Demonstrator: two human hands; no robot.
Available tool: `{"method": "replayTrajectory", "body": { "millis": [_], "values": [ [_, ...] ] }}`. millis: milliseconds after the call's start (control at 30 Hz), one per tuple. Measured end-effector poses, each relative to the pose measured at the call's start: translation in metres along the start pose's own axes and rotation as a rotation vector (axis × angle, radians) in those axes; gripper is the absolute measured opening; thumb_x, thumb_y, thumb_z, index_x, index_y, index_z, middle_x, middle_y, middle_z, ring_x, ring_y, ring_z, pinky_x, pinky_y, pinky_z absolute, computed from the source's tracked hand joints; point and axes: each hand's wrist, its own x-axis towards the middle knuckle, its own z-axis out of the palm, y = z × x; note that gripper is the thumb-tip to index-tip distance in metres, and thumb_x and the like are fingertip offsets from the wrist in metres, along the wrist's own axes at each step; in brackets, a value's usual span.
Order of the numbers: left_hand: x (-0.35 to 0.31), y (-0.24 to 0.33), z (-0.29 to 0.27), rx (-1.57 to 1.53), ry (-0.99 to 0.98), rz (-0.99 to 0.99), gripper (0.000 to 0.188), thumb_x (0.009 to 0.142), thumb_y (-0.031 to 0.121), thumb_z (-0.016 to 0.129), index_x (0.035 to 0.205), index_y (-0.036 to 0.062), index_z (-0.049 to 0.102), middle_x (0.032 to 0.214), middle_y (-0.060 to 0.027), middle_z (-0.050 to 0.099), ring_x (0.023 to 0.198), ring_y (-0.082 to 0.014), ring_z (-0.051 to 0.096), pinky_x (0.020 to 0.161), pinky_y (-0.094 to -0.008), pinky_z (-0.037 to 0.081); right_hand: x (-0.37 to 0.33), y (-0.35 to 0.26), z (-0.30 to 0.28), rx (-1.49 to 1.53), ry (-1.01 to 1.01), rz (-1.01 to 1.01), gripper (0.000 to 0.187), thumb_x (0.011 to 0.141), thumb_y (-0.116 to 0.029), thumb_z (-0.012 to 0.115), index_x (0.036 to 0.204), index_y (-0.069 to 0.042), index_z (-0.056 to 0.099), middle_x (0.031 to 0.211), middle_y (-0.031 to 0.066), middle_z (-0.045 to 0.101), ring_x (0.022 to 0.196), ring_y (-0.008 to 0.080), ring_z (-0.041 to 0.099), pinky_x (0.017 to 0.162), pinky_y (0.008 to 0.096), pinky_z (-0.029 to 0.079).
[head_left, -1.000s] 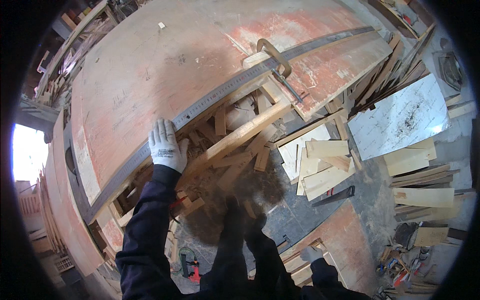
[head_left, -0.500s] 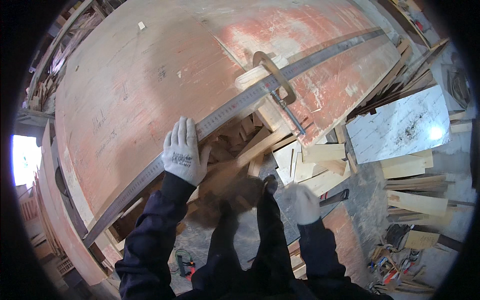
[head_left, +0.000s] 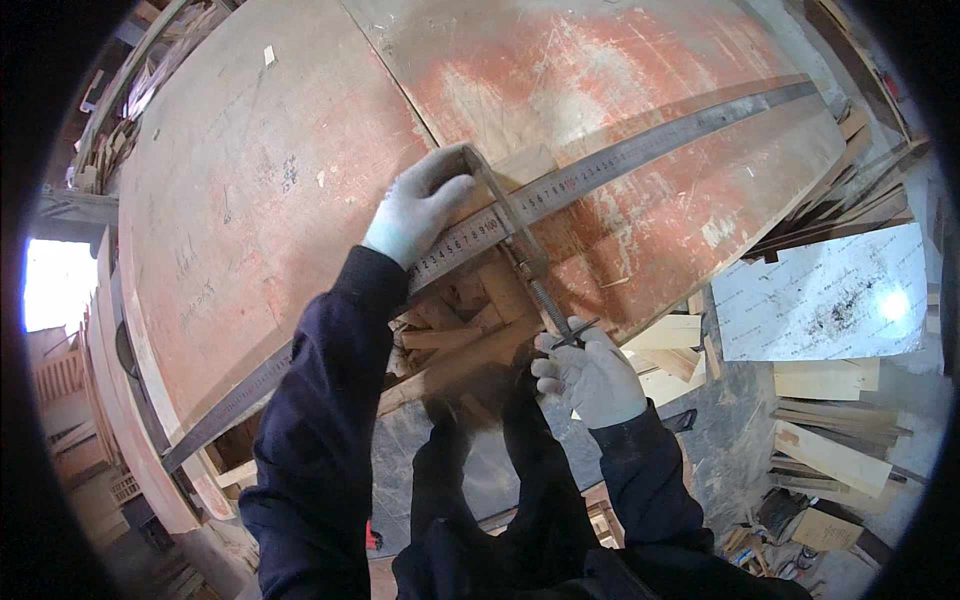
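Observation:
A metal C-clamp (head_left: 518,240) stands across a long steel ruler (head_left: 640,155), which lies along the near edge of a large, worn red-brown board (head_left: 270,200). My left hand (head_left: 415,208), in a white glove, is closed around the upper end of the clamp's frame. Its fingertips are partly hidden behind the metal. My right hand (head_left: 598,378), gloved too, grips the cross handle at the lower end of the clamp's threaded screw. A pale wood block (head_left: 528,166) sits on the board just behind the clamp, beside the ruler.
Wood offcuts (head_left: 450,335) lie below the board's near edge, close to my legs. On the right are a white marbled sheet (head_left: 825,280) and stacked wood strips (head_left: 835,455). A small pale scrap (head_left: 269,55) rests on the board's far left.
My left hand has left the ruler and moved right onto the clamp's frame. My right hand has risen and taken hold of the screw handle. The clamp stands at a different angle.

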Motion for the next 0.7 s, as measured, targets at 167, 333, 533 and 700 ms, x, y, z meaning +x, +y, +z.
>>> {"method": "replayTrajectory", "body": {
  "millis": [167, 333, 533, 700],
  "values": [
    [0.017, -0.007, 0.003, 0.151, -0.071, 0.042, 0.033, 0.100, 0.017, 0.060, 0.126, -0.0029, 0.062, 0.118, -0.0133, 0.071, 0.113, -0.0207, 0.065, 0.101, -0.0337, 0.050, 0.010, -0.019, 0.008, 0.076, 0.074, 0.170, 0.029, 0.108, -0.036, 0.048, 0.123, -0.013, 0.056, 0.124, 0.0256, 0.062, 0.094, 0.0336, 0.071, 0.071, 0.0420, 0.060],
    [0.020, -0.011, 0.003, 0.282, -0.084, 0.071, 0.025, 0.101, 0.017, 0.059, 0.119, -0.0005, 0.062, 0.111, -0.0114, 0.070, 0.107, -0.0206, 0.065, 0.097, -0.0346, 0.051, 0.017, -0.019, 0.018, -0.291, 0.141, 0.066, 0.027, 0.109, -0.034, 0.046, 0.106, -0.008, 0.054, 0.106, 0.0234, 0.066, 0.073, 0.0276, 0.071, 0.062, 0.0386, 0.059],
    [0.021, -0.014, 0.001, 0.407, -0.069, 0.133, 0.020, 0.102, 0.013, 0.055, 0.115, -0.0002, 0.062, 0.106, -0.0139, 0.071, 0.104, -0.0220, 0.067, 0.094, -0.0359, 0.052, 0.019, -0.013, 0.030, -0.640, 0.234, -0.113, 0.026, 0.109, -0.027, 0.045, 0.095, -0.006, 0.053, 0.092, 0.0157, 0.068, 0.064, 0.0191, 0.067, 0.055, 0.0321, 0.055],
    [0.020, -0.016, -0.001, 0.445, -0.063, 0.163, 0.021, 0.100, 0.010, 0.055, 0.117, -0.0001, 0.063, 0.106, -0.0162, 0.072, 0.102, -0.0247, 0.069, 0.092, -0.0362, 0.053, 0.013, 0.000, 0.032, -1.151, 0.245, -0.334, 0.022, 0.108, -0.018, 0.046, 0.096, -0.006, 0.060, 0.079, 0.0081, 0.065, 0.063, 0.0127, 0.063, 0.057, 0.0295, 0.051]
  ]
}}
